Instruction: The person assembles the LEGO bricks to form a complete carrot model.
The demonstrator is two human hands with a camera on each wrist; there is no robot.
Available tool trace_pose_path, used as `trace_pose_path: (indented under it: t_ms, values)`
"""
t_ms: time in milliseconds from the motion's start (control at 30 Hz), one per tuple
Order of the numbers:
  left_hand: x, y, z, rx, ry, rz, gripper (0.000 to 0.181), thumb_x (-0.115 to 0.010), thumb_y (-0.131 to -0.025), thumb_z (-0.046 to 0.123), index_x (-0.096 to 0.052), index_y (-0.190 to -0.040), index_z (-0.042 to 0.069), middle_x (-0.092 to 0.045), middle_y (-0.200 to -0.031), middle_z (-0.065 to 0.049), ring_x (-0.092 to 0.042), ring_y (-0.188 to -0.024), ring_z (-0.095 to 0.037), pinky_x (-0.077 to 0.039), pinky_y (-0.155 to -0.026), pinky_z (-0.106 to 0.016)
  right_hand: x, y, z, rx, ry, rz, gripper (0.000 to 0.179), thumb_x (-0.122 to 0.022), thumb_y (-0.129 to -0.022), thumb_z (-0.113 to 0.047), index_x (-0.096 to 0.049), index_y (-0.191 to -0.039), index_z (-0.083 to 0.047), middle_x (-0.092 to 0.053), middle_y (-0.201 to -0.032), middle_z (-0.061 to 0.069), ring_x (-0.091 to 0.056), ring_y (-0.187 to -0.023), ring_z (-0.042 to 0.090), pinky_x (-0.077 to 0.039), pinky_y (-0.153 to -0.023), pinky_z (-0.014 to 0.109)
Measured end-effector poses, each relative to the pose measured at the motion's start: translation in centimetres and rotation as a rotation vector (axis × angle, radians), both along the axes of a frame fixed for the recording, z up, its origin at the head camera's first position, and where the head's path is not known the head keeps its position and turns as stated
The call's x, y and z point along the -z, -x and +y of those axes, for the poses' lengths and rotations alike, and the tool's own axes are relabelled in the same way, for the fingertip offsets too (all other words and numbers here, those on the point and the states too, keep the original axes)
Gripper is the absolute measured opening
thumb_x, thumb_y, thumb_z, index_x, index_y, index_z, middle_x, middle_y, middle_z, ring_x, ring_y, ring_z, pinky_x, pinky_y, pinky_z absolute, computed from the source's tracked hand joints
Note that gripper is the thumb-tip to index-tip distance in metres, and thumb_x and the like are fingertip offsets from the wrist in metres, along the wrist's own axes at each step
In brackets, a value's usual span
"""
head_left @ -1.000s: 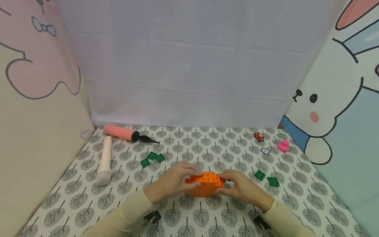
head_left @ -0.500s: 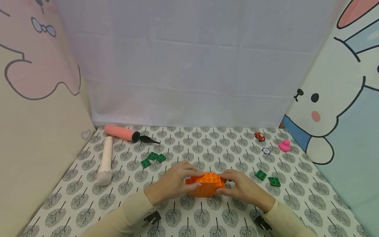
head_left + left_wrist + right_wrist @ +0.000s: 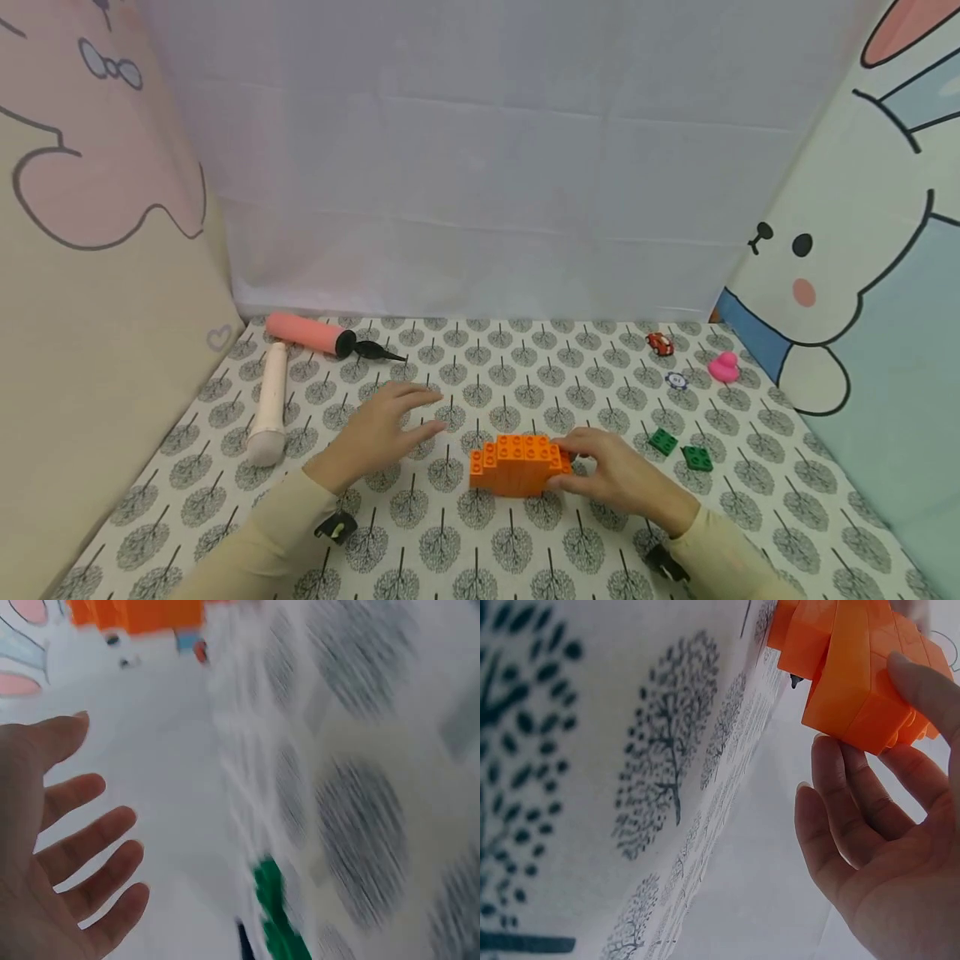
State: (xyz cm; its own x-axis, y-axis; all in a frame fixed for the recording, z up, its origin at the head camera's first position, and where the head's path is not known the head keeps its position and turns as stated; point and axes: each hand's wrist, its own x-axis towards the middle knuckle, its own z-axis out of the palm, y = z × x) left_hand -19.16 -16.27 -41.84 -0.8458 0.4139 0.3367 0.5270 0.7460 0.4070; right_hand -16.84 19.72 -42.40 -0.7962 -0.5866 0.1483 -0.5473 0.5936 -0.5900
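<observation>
A stepped structure of orange toy bricks (image 3: 519, 473) stands at the middle front of the patterned cloth, studs upward. My right hand (image 3: 611, 473) grips its right end; in the right wrist view the thumb lies on one side of the orange bricks and the fingertips reach the other. Left of the structure, apart from it, my left hand (image 3: 382, 432) hovers with fingers extended and nothing in them. Below that hand in the left wrist view are green toy bricks (image 3: 279, 911), blurred; in the head view the hand hides them.
Two green bricks (image 3: 663, 442) lie right of my right hand. A red toy car (image 3: 660, 343), a poker chip (image 3: 677, 380) and a pink rubber duck (image 3: 723, 367) sit at the back right. Back left are a pink hand pump (image 3: 307, 332) with black nozzle and a pale microphone-shaped object (image 3: 269, 404).
My left hand has let go of the orange structure's left end and moved left and away, over the green bricks. My right hand keeps its grip in the same place.
</observation>
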Motion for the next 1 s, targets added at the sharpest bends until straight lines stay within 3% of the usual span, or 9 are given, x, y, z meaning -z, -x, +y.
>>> trace_pose_path:
  t_ms: [167, 333, 500, 733, 1000]
  values:
    - [2.0, 1.2, -4.1, -0.148, 0.059, -0.052, 0.048, -0.078, -0.087, 0.033, -0.067, -0.129, 0.011, -0.063, -0.128, -0.014, -0.055, -0.121, -0.038, -0.044, -0.102, -0.058, 0.2, -0.2, 0.0, 0.013, -0.012, -0.024, 0.053, -0.073, -0.087, -0.048, -0.067, -0.128, -0.013, -0.065, -0.105, -0.016, -0.059, -0.091, 0.002, -0.054, -0.085, 0.036]
    - [2.9, 1.9, -6.4, -0.235, 0.12, -0.141, 0.052, -0.079, -0.086, 0.03, -0.065, -0.129, 0.005, -0.063, -0.127, -0.02, -0.056, -0.117, -0.043, -0.045, -0.098, -0.06, 0.2, -0.3, 0.0, 0.038, -0.028, -0.021, 0.057, -0.073, -0.087, -0.05, -0.067, -0.129, -0.013, -0.066, -0.108, -0.015, -0.059, -0.095, 0.003, -0.054, -0.088, 0.038]
    - [2.9, 2.5, -7.2, -0.263, 0.103, -0.222, 0.056, -0.078, -0.085, 0.029, -0.062, -0.132, 0.004, -0.063, -0.125, -0.022, -0.06, -0.108, -0.038, -0.048, -0.094, -0.059, 0.2, -0.2, 0.1, 0.036, -0.022, -0.017, 0.056, -0.072, -0.087, -0.05, -0.067, -0.129, -0.013, -0.065, -0.108, -0.015, -0.059, -0.094, 0.003, -0.054, -0.088, 0.038]
    - [2.9, 3.1, -7.5, -0.277, 0.128, -0.26, 0.053, -0.077, -0.086, 0.028, -0.063, -0.13, 0.001, -0.067, -0.101, -0.01, -0.061, -0.09, -0.024, -0.052, -0.084, -0.049, 0.3, 0.0, 0.0, 0.016, -0.01, -0.009, 0.053, -0.073, -0.087, -0.049, -0.068, -0.128, -0.015, -0.065, -0.105, -0.017, -0.059, -0.092, 0.002, -0.054, -0.085, 0.036]
    - [3.0, 3.1, -7.5, -0.286, 0.127, -0.25, 0.046, -0.075, -0.086, 0.027, -0.068, -0.124, 0.0, -0.068, -0.11, -0.016, -0.061, -0.094, -0.028, -0.052, -0.085, -0.051, 0.2, 0.1, 0.0, 0.026, -0.027, 0.009, 0.057, -0.071, -0.087, -0.051, -0.067, -0.129, -0.013, -0.066, -0.109, -0.015, -0.059, -0.095, 0.003, -0.053, -0.088, 0.035]
